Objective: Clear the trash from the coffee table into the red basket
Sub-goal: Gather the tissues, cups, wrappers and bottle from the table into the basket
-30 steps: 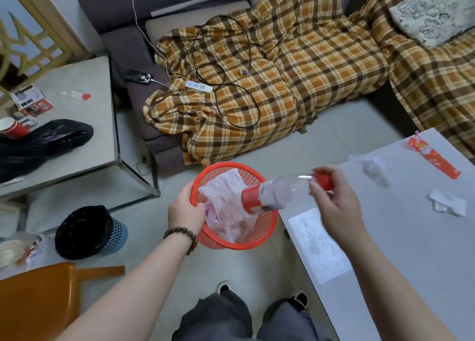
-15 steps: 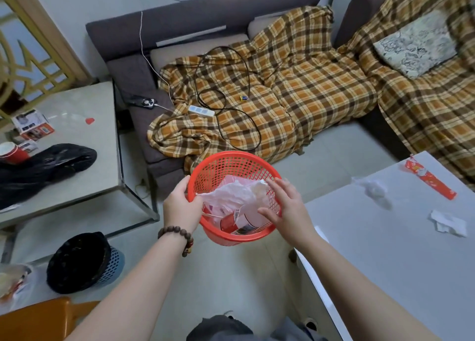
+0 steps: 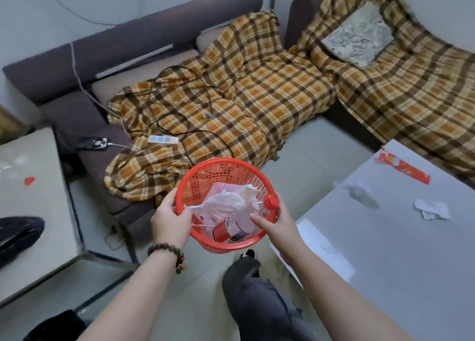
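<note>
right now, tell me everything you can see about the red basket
The red basket is round, looks like plastic, with a solid rim and mesh walls. It is held up off the floor, beside the coffee table, tilted toward the camera. The left hand grips its near-left rim; the right hand rests at its right rim. Inside lie a crumpled plastic bag and a clear bottle with a red label, its red cap against the right rim.

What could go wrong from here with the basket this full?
1. The bottle lies slanted, its red cap poking over the basket rim; a tilt could tip it out.
2. The left hand alone grips the rim, so the basket may tip.
3. A wrapper and two tissues remain on the table; piling them on may spill the load.
</note>
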